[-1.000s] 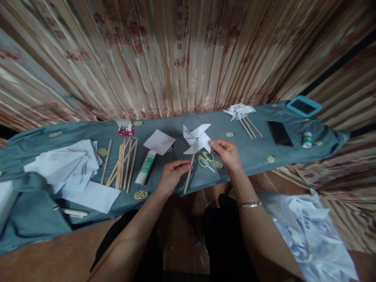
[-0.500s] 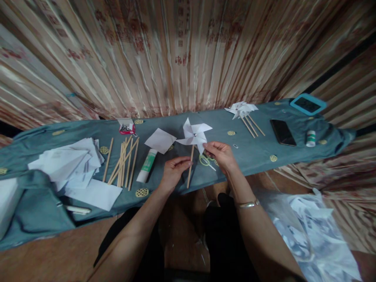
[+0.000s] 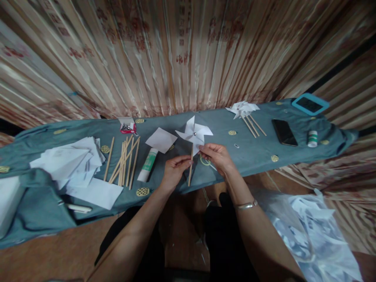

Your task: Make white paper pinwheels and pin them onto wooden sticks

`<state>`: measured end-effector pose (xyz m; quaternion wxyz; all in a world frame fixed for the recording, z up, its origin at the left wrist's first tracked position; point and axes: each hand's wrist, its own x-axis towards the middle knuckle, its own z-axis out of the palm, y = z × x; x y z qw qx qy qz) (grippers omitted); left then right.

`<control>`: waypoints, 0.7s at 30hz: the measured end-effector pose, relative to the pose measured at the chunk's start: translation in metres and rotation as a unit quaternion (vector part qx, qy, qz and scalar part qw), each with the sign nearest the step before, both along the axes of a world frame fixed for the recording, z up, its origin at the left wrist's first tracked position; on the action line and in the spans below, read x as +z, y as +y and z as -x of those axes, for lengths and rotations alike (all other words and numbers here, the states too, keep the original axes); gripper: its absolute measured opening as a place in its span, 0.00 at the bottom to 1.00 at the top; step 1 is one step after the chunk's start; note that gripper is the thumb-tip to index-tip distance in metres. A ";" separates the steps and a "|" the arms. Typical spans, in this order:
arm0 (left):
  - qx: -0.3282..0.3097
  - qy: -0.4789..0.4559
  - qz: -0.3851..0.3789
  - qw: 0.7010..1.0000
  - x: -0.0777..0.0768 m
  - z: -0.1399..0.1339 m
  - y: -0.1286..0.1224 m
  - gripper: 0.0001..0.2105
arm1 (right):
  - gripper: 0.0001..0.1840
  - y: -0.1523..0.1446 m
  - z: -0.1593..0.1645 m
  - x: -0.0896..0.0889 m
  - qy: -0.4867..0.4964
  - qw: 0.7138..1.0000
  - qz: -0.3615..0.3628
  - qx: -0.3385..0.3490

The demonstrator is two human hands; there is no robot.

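A white paper pinwheel (image 3: 199, 131) with a silver pin at its centre stands upright on a wooden stick (image 3: 190, 172). My left hand (image 3: 174, 170) pinches the stick below the paper blades. With thumb and fingers closed, my right hand (image 3: 217, 156) grips the pinwheel's lowest blade. Under the right hand, partly hidden, lie green-handled scissors (image 3: 205, 160). A white paper square (image 3: 161, 140) lies left of the pinwheel, its lower corner by a green and white glue stick (image 3: 147, 164).
Several wooden sticks (image 3: 123, 164) and a paper stack (image 3: 66, 160) lie left, near a red box of pins (image 3: 128, 128). Finished pinwheels (image 3: 242, 109), a black phone (image 3: 284, 132), a second glue stick (image 3: 312, 139) and a blue-framed device (image 3: 310, 103) lie right. A plastic bag (image 3: 314, 235) sits below.
The pinwheel's blades have turned a little about the pin. My right hand has shifted slightly left along the lower blade, while my left hand keeps its hold on the stick.
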<state>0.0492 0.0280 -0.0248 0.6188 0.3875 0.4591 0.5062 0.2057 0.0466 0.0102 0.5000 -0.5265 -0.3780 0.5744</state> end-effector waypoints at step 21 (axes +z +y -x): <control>-0.014 0.001 0.014 1.000 0.001 0.001 -0.002 0.13 | 0.18 0.006 -0.036 -0.004 -0.209 0.932 -0.196 -0.222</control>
